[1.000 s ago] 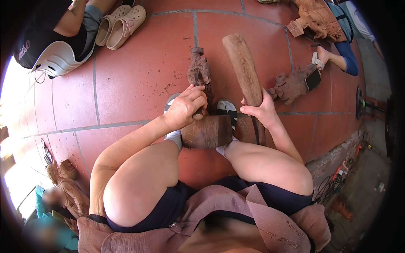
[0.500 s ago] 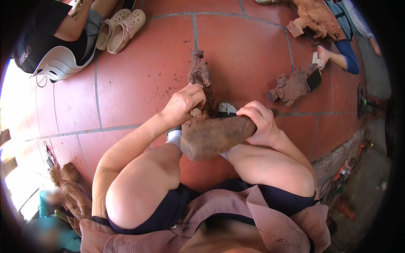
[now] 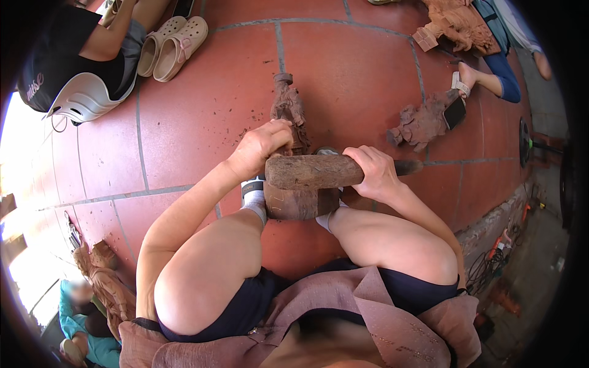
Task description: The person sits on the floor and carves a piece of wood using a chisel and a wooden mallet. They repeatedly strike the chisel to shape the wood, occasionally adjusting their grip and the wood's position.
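A carved wooden figure (image 3: 288, 105) lies on the tiled floor between my feet, its thick round base (image 3: 300, 205) nearest me. My left hand (image 3: 261, 146) is closed at the figure's middle around a chisel, which the fingers and the mallet mostly hide now. Gripped in my right hand (image 3: 375, 173) is a rough wooden mallet (image 3: 313, 172), shaped like a club. It lies level above the base, its thick end close below my left hand and its narrow end (image 3: 408, 167) sticking out to the right.
Another carving (image 3: 423, 122) with a phone (image 3: 455, 115) on it lies to the right. A larger carving (image 3: 460, 24) is by a co-worker's legs at the far right. Clogs (image 3: 175, 49) and a person on a white seat (image 3: 92, 92) are far left. Cables (image 3: 491, 264) lie lower right.
The mallet has moved up and away from me, from a blurred slant over the base to level beside my left hand. The chisel's handle end, visible before, is now covered.
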Demonstrator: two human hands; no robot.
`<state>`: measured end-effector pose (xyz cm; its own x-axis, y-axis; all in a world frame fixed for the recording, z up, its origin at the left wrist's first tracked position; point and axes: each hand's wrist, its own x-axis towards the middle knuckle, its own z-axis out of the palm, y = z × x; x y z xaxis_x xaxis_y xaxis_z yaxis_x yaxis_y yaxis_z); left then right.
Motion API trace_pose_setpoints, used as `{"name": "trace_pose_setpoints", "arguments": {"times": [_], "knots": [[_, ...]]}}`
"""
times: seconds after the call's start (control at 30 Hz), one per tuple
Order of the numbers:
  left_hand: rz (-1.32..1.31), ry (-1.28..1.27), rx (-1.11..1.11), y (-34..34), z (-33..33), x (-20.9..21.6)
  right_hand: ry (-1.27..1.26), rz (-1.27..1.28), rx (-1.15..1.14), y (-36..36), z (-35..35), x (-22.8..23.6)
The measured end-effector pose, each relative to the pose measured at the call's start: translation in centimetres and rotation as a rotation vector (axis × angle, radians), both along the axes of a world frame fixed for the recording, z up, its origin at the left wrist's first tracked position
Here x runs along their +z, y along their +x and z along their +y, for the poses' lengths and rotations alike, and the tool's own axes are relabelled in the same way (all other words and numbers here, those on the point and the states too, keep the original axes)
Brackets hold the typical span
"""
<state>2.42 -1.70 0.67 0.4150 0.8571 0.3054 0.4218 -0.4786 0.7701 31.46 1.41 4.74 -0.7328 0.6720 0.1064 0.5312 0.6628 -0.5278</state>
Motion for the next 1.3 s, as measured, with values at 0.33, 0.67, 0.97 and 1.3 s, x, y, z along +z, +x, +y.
{"name": "trace_pose_setpoints", "arguments": {"times": [0.33,0.67,0.97,1.3], "knots": [[-0.650,-0.440,0.464,-4.7,4.2,3.6,-0.510,0.279,-0.387,2.0,1.9,-2.7],[-0.336,-0.384,0.435,-3.3,5.4,1.2,-1.244,0.472,-0.704,3.7,1.9,-5.1],[-0.024,-0.150,0.245,-0.5,7.5,1.5,-1.204,0.476,-0.590,2.0,1.5,-4.2],[0.158,0.026,0.014,3.6,8.4,1.2,-1.194,0.535,-0.621,0.6,1.4,-4.1]]}}
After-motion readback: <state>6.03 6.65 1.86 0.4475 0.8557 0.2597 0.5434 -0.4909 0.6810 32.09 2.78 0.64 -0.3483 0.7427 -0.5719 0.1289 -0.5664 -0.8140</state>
